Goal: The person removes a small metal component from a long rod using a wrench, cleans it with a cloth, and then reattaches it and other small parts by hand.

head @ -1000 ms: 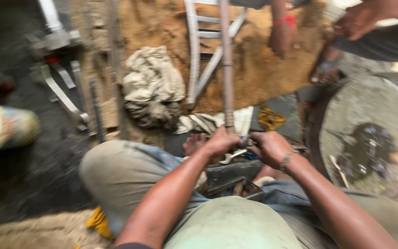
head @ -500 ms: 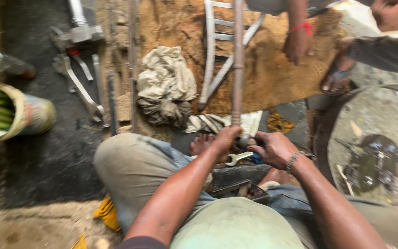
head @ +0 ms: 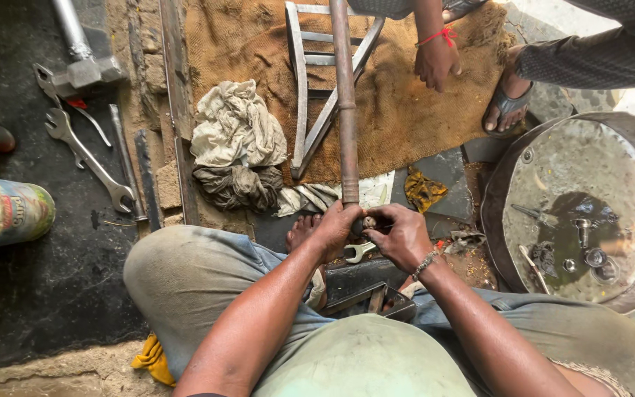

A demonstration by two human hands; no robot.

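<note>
- I sat cross-legged on the ground, and just beyond my knees a small open-ended spanner (head: 359, 252) lay under my hands, not held by either.
- My left hand (head: 334, 229) was wrapped shut around the near end of the long rusty rod (head: 345, 103), fingers curled fully round it.
- My right hand (head: 400, 235) sat just to the right of it, touching the same end; its fingers (head: 378, 217) were pinched closed on some small fitting there, too hidden for me to tell what it was.
- Both hands met at that near end, the left holding the shaft itself, the right working at the tip.
- The rod's long axis ran straight away from me, near to far, slightly left of centre, crossing the sacking mat (head: 398, 110) and passing over a grey angle-iron frame (head: 304, 110).
- To the left of the rod lay a heap of dirty rags (head: 235, 143), well apart from my hands.
- At the far end another person's hand (head: 435, 62) hung just right of the rod, not touching it.
</note>
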